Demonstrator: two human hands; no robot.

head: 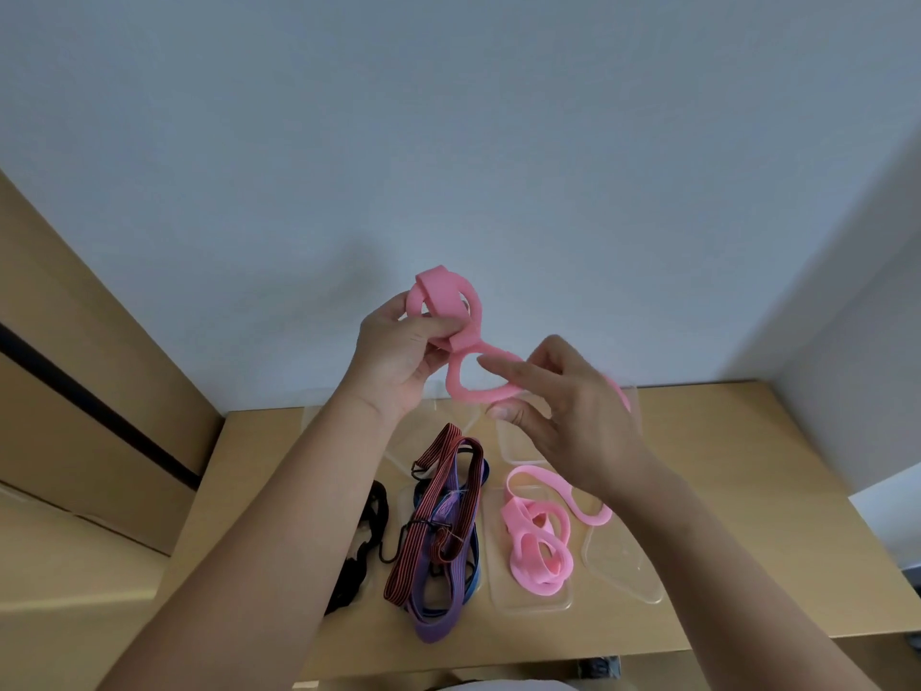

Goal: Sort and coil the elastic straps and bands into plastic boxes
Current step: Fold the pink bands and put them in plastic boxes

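Note:
I hold a pink elastic band (461, 341) up in the air above the table. My left hand (398, 356) pinches its coiled end, where loops stick up above my fingers. My right hand (563, 406) grips the other end of the same band between thumb and fingers. Below, more pink bands (540, 541) lie coiled in a clear plastic box (528, 603), with one loop hanging over its edge. A heap of red-striped, purple and blue straps (443, 531) lies to the left of that box. Black bands (366, 541) lie further left, partly hidden by my left forearm.
Several other clear plastic boxes stand on the wooden table (747, 491): one at the right (623, 566) and others at the back (518, 441) under my hands. A white wall rises behind the table, and a wooden cabinet (75, 391) stands to the left.

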